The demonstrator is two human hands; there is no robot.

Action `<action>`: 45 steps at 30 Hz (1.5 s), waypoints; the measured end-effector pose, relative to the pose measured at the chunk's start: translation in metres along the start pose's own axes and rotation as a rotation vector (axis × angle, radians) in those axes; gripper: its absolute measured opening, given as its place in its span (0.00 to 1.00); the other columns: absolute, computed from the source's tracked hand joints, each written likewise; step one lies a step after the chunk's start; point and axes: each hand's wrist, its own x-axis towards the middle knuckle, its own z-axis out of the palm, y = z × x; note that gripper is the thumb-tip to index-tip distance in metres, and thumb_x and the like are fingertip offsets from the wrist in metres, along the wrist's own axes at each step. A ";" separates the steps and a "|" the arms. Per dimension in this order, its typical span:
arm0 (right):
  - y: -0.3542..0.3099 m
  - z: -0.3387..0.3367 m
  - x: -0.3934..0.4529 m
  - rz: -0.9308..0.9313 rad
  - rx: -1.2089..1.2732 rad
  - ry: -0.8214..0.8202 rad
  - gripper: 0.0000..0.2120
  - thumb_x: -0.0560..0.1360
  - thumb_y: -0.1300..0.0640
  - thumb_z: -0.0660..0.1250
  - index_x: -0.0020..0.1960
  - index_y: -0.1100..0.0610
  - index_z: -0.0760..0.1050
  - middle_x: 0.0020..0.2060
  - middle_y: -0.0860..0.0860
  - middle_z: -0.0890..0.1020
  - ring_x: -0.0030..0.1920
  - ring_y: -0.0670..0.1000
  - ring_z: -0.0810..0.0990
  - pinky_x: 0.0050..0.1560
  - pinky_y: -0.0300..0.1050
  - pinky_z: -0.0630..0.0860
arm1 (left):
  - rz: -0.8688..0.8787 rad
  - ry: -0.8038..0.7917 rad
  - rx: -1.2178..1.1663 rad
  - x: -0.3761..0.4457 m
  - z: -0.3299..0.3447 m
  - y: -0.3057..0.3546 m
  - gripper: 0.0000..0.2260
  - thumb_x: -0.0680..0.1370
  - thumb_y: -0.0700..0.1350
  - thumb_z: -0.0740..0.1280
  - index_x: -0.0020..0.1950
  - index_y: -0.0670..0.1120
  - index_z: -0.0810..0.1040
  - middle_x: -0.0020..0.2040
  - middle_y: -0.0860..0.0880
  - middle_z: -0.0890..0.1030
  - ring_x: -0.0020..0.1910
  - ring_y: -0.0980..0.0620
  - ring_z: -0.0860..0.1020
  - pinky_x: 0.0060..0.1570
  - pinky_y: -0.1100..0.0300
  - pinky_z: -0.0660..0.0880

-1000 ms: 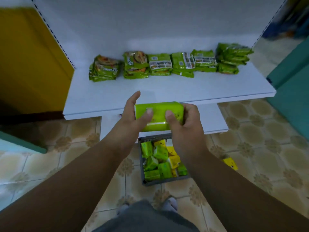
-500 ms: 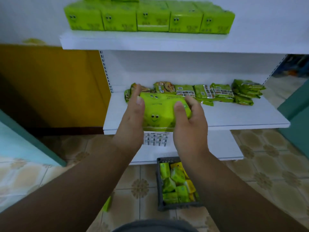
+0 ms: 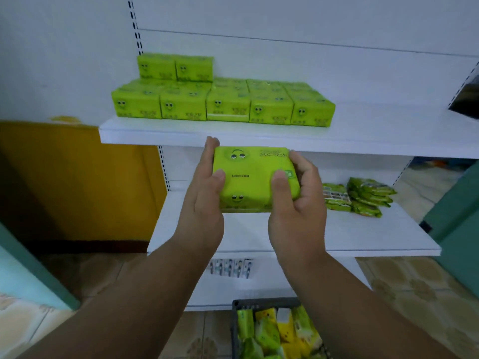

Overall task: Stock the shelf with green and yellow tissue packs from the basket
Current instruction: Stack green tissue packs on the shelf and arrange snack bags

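Hands clamp one green tissue pack [image 3: 252, 178] from both ends, just below the front edge of the upper shelf [image 3: 363, 138]. At nine o'clock of the pack the left hand [image 3: 204, 195] lies with fingers straight along the short side and thumb pressed on top; at three o'clock the right hand [image 3: 298, 200] curls round the other end, thumb on the face.

Good placing probably means lifting the pack clear of the shelf lip first, then keeping it level so the soft wrap does not buckle. The stocked packs [image 3: 223, 104] fill the left of the upper shelf with two more stacked at eleven o'clock; the bare board at one o'clock looks the natural slot, set flush beside the row's end. The basket [image 3: 236, 330] sits on the floor at six o'clock, with green and yellow packs inside.
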 end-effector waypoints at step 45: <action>0.040 0.195 0.369 -0.211 -0.818 -0.114 0.11 0.76 0.55 0.66 0.58 0.52 0.76 0.54 0.49 0.80 0.58 0.56 0.70 0.55 0.47 0.69 | -0.019 -0.323 0.767 0.462 -0.044 0.003 0.08 0.78 0.38 0.65 0.50 0.50 0.79 0.51 0.46 0.82 0.49 0.46 0.81 0.51 0.51 0.80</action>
